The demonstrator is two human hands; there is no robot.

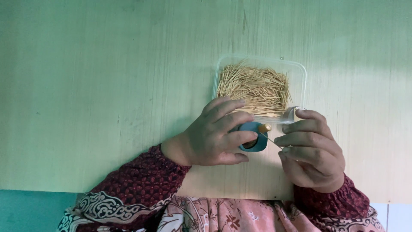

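Note:
My left hand (214, 135) is wrapped around a small teal holder (254, 136) with a round hole in its face and a small yellow knob at its top. My right hand (311, 150) pinches one thin wooden toothpick (269, 141), whose tip points at the holder's opening. Just beyond both hands stands a clear plastic box (300, 71) filled with several loose toothpicks (255, 88). Part of the holder is hidden under my left fingers.
Everything rests on a pale wooden tabletop (107, 86). Its near edge runs along the bottom, with a teal floor strip (34, 210) at lower left. My patterned maroon sleeves (128, 193) cover both forearms.

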